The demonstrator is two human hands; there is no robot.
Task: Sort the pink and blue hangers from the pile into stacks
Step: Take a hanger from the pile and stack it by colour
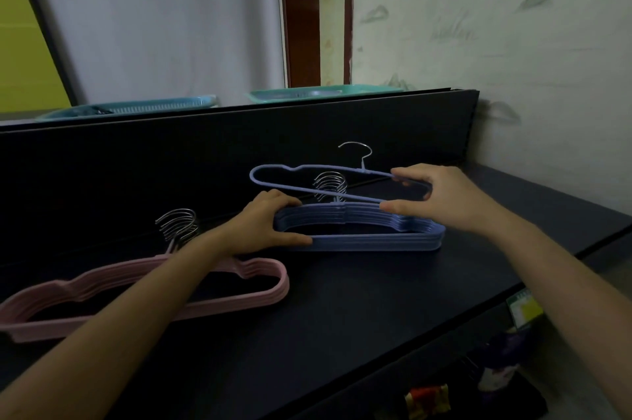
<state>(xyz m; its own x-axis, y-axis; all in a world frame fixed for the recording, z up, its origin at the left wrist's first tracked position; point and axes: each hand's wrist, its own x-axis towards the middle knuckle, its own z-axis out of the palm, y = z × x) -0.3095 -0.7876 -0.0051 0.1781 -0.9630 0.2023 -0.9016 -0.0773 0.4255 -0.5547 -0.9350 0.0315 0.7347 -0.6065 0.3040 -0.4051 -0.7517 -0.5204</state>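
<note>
Right grip point(431, 197) pinched the right end of a single slim blue hanger with a metal hook point(307, 187), which was held tilted over the stack of blue hangers point(376, 243). Left grip point(270, 221) clasped that stack's left end. A stack of pink hangers point(222, 305) lay to the left on the dark tabletop point(342, 334).

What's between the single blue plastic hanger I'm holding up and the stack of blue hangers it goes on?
Nothing visible lies between the single blue plastic hanger, pinched in the right hand, and the stack of blue hangers. Only the left hand grips the stack's left end.
</note>
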